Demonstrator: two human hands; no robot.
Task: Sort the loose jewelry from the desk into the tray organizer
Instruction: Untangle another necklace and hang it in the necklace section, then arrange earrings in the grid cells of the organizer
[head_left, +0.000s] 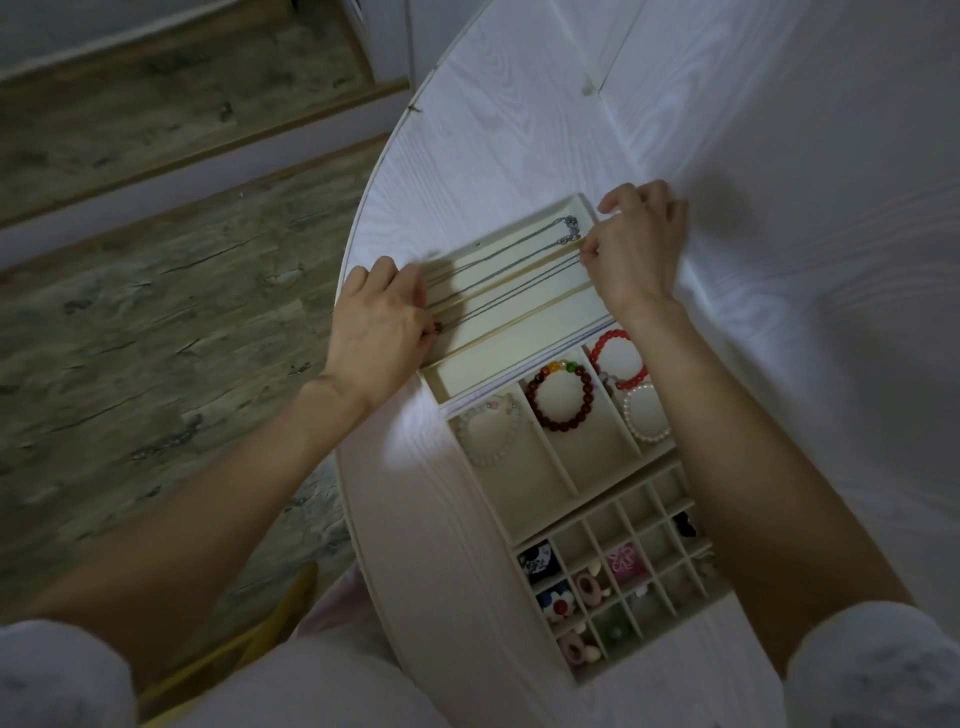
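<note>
A cream tray organizer (524, 374) with long slots lies on the white desk. My left hand (382, 325) pinches one end of a thin chain necklace (511, 291) at the tray's left end. At the tray's right end, my right hand (636, 249) pinches the chain's other end, so it stretches along the middle slot. A second silver necklace (519, 247) lies in the far slot. The near slot holds nothing.
Closer to me, a second tray (558, 467) holds a dark red bead bracelet (561, 397), a red one (621, 361) and pale pearl ones. A grid tray (631, 587) with small trinkets lies nearest. The desk's curved edge (348, 452) drops to the wood floor on the left.
</note>
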